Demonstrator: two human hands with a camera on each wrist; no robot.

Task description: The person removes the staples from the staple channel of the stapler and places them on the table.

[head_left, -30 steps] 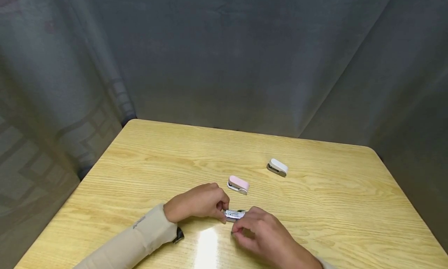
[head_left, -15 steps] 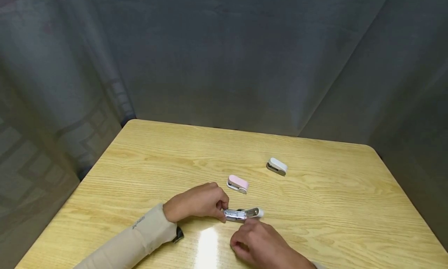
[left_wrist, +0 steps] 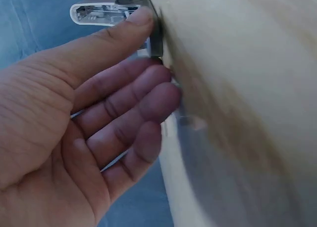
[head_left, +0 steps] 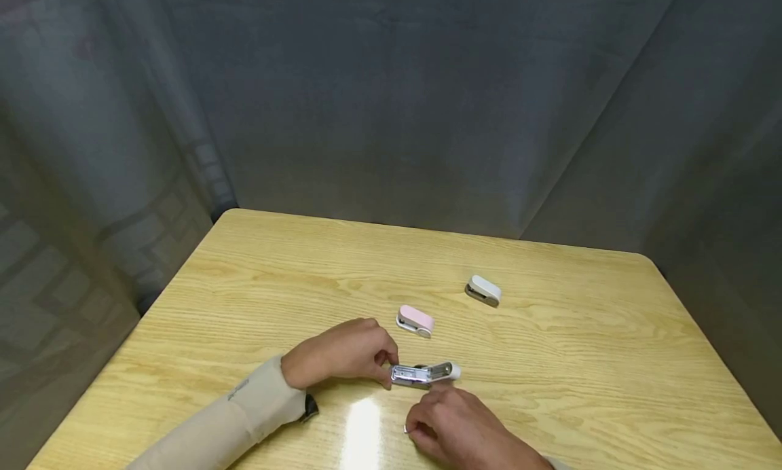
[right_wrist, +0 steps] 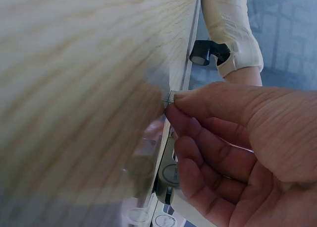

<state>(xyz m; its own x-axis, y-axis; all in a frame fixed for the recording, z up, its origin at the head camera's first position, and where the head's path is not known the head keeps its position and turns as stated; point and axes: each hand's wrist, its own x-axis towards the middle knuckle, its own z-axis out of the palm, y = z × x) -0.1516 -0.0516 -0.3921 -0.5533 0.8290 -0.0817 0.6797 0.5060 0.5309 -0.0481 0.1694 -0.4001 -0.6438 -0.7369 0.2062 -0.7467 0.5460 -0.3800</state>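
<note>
While the left hand (head_left: 342, 356) rests on the light wooden table (head_left: 586, 361) with its fingers curled, its thumb and fingertips pinch the near end of a small white stapler lying swung open, its silver metal staple channel facing up (head_left: 423, 373). The left wrist view shows the thumb (left_wrist: 111, 41) pressed along the side of that channel, with the other fingers loosely bent beneath it. The open stapler stretches away from the left fingertips toward the right, flat on the tabletop, and its white top half lies at the far end from the left hand.

Just nearer the person than the stapler, the right hand (head_left: 461, 426) hovers low over the table, close to the stapler but not touching it. Its thumb and forefinger (right_wrist: 198, 105) are pressed together on something thin and silvery, a small strip of metal staples (right_wrist: 168, 97); only its tip shows, so its length cannot be told. The remaining fingers are curled in under the palm.

Beyond the left hand's knuckles, near them, lies a small pink closed stapler (head_left: 416, 320). Farther off, beyond and to the right of both hands, sits a small white closed stapler with a dark underside (head_left: 484, 291). A beige sleeve (head_left: 244, 412) covers the left forearm down to the wrist.
</note>
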